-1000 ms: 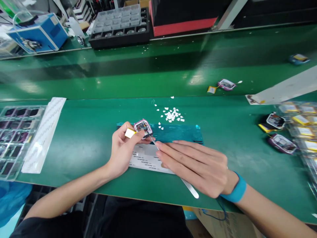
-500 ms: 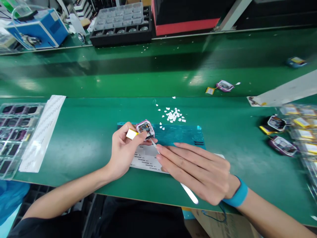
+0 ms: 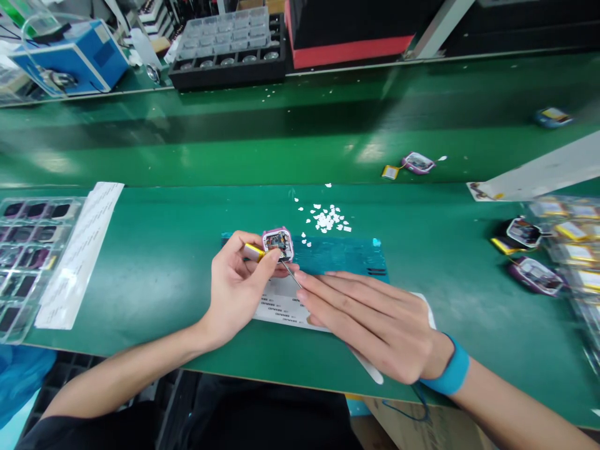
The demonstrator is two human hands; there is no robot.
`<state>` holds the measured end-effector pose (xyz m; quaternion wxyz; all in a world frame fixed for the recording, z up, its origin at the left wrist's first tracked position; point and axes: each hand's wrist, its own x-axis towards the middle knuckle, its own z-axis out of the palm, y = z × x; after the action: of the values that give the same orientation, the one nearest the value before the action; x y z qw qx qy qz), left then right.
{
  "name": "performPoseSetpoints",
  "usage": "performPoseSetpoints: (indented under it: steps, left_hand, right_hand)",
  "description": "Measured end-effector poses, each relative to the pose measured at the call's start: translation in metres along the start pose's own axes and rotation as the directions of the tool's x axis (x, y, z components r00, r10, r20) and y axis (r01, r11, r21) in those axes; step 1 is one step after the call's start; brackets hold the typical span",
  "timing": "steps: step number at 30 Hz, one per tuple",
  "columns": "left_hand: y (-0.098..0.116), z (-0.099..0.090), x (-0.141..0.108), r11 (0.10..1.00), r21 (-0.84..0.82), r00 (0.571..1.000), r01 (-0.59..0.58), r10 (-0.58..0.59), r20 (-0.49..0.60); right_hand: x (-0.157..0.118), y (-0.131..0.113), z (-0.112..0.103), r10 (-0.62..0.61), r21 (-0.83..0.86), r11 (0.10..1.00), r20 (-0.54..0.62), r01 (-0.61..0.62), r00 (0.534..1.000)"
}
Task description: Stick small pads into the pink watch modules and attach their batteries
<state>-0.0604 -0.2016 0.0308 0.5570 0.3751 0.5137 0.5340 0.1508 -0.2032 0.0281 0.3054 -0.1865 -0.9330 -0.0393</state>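
**Two hands meet over an opened pink device on the green worktop**

Two bare hands work at the near edge of a green worktop (image 3: 164, 262). The left hand (image 3: 237, 284) is curled closed around a small pink-cased device (image 3: 278, 244), pinching it between thumb and fingertips and holding it just above the surface with its open face and exposed circuitry turned up toward the camera. A yellow-and-silver battery pack (image 3: 254, 251) sticks out from the device toward the left hand's palm, so the pair's long axis runs roughly side to side.

The right hand (image 3: 370, 319), a blue band (image 3: 450, 370) at its wrist, lies nearly flat with fingers extended and close together, pointing toward the left hand. It grips slim metal tweezers (image 3: 291, 274), whose long axis runs diagonally from under the palm, where the rounded end (image 3: 375, 374) shows near the worktop's edge, up to the tips touching the device's lower corner.

Beneath both hands lies a white printed label sheet (image 3: 276, 306), and just beyond the fingers a teal film sheet (image 3: 342, 253). Farther out from the right fingertips sits a scatter of small white scraps (image 3: 325, 217). Well to the left of the left hand stands a clear tray (image 3: 23, 262) with a white paper strip (image 3: 82, 250) beside it; well to the right of the right hand lie more opened devices (image 3: 534, 275).
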Motion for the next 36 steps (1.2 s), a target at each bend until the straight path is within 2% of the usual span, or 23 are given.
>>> performPoseSetpoints:
  steps: [5, 9, 11, 16, 20, 22, 23, 25, 26, 27, 28, 29, 32, 34, 36]
  left_hand:
    - [0.004, 0.002, 0.0, 0.999, 0.037, 0.999, -0.035, 0.035, -0.014]
    - [0.002, 0.001, 0.0, 0.999, 0.042, 1.0, -0.031, 0.031, -0.002]
    - [0.001, 0.001, 0.001, 0.999, 0.045, 1.0, -0.022, 0.022, 0.002]
    - [-0.002, 0.001, 0.002, 0.999, 0.027, 1.0, 0.028, -0.028, -0.001]
    - [-0.001, 0.0, 0.004, 0.997, 0.05, 0.997, 0.06, -0.063, 0.05]
    - [0.001, -0.004, 0.014, 0.995, 0.101, 0.997, 0.007, -0.015, 0.076]
    - [0.001, -0.008, 0.024, 0.988, 0.143, 0.996, -0.057, 0.047, 0.072]
    - [0.001, -0.022, 0.053, 0.93, 0.281, 0.97, -0.239, 0.243, 0.021]
    - [0.001, -0.031, 0.071, 0.861, 0.387, 0.931, -0.329, 0.365, -0.021]
    - [0.001, -0.042, 0.092, 0.773, 0.514, 0.881, -0.371, 0.468, -0.069]
    - [0.002, -0.053, 0.113, 0.686, 0.645, 0.855, -0.337, 0.51, -0.096]
    - [0.003, -0.063, 0.133, 0.602, 0.759, 0.855, -0.25, 0.504, -0.119]
    - [0.006, -0.088, 0.178, 0.514, 0.837, 0.87, -0.187, 0.482, -0.101]
    - [0.006, -0.097, 0.19, 0.46, 0.866, 0.865, -0.196, 0.497, -0.068]
    - [0.005, -0.099, 0.188, 0.401, 0.891, 0.85, -0.213, 0.527, -0.034]
  right_hand:
    - [-0.003, 0.004, 0.002, 0.042, 0.055, 0.998, -0.107, -0.036, 0.993]
    - [0.001, 0.003, -0.005, 0.089, 0.078, 0.993, 0.015, -0.09, 0.996]
    - [0.003, 0.002, -0.007, 0.109, 0.091, 0.989, 0.039, -0.112, 0.993]
    - [0.002, 0.003, -0.007, 0.095, 0.064, 0.994, -0.05, -0.091, 0.994]
    - [0.001, 0.004, -0.009, 0.138, 0.046, 0.99, -0.023, -0.136, 0.99]
    - [0.001, 0.005, -0.009, 0.135, 0.039, 0.99, -0.043, -0.133, 0.99]
    - [0.001, 0.006, -0.008, 0.129, 0.034, 0.991, -0.056, -0.127, 0.99]
    - [0.002, 0.008, -0.006, 0.115, 0.021, 0.993, -0.076, -0.113, 0.99]
    - [0.002, 0.009, -0.004, 0.108, 0.012, 0.994, -0.089, -0.108, 0.99]
    - [0.002, 0.011, -0.003, 0.099, 0.001, 0.995, -0.099, -0.1, 0.99]
    - [0.003, 0.013, -0.002, 0.091, -0.01, 0.996, -0.109, -0.093, 0.99]
    - [0.003, 0.014, 0.0, 0.082, -0.019, 0.996, -0.115, -0.085, 0.99]
    - [0.003, 0.018, 0.004, 0.076, -0.042, 0.996, -0.118, -0.082, 0.99]
    - [0.003, 0.017, 0.005, 0.099, -0.062, 0.992, -0.143, -0.108, 0.985]
    - [0.003, 0.015, 0.002, 0.14, -0.077, 0.985, -0.199, -0.158, 0.97]
